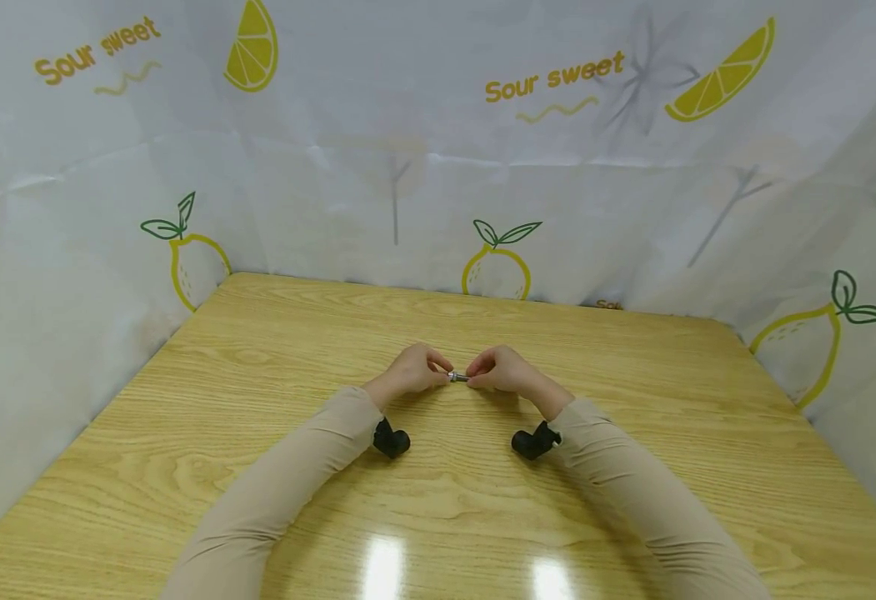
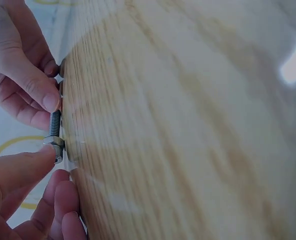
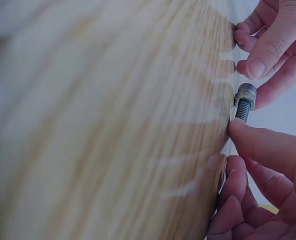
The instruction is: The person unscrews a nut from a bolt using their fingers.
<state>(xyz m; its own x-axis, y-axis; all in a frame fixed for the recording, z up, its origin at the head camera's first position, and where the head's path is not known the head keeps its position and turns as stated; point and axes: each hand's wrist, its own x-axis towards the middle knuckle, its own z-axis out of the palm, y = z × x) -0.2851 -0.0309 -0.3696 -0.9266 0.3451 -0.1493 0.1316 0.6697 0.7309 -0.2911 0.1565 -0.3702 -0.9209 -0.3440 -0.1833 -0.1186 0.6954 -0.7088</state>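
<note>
A small metal bolt (image 1: 459,377) with a hex nut (image 2: 54,140) close to its head end lies sideways between the hands, just above the table. My right hand (image 1: 503,370) pinches the threaded end between thumb and fingers; in the right wrist view its thumb (image 3: 258,142) covers the shank's tip. At the head end, my left hand (image 1: 412,370) has its thumb (image 2: 28,165) against the nut, with the fingers curved around that end. Seen from the right wrist, one left fingertip (image 3: 256,69) stands slightly apart from the bolt head (image 3: 248,88), while another finger lies beside the nut.
The wooden table (image 1: 438,500) reaches back to a white curtain (image 1: 347,200) printed with lemons. Black wrist mounts (image 1: 391,439) hang below both sleeves, close to the tabletop. Bright light reflections show on the near part of the wood.
</note>
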